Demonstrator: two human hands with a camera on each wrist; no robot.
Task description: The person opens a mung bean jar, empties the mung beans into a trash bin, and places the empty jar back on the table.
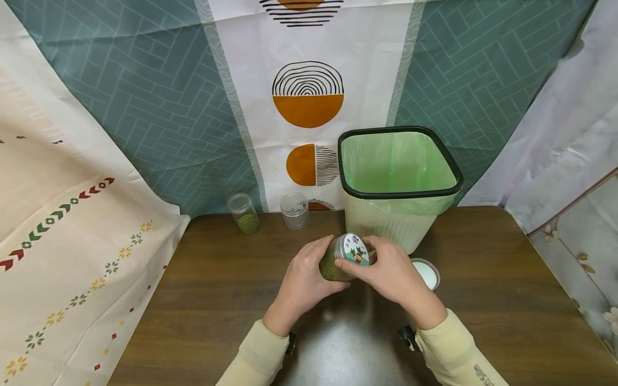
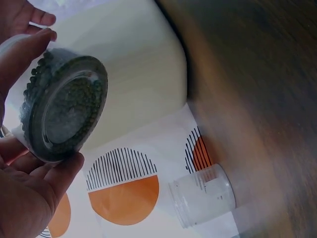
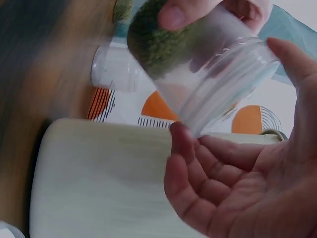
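Note:
Both hands hold a clear jar (image 1: 329,264) of green beans, tilted, above the wooden surface. My left hand (image 1: 305,276) grips its body; in the left wrist view the fingers (image 2: 64,173) lie near the round base (image 2: 69,111). My right hand (image 1: 393,271) pinches the lid (image 1: 356,250), which has a printed picture on top. In the right wrist view the right thumb and fingertips (image 3: 182,141) touch the lid's rim, and the beans (image 3: 158,44) lie toward the base.
A lined bin (image 1: 386,214) with a black rim stands behind the right hand. An open-looking clear jar (image 1: 294,213) and a jar with green beans (image 1: 248,222) stand at the back. A round white item (image 1: 426,274) lies right of the right hand.

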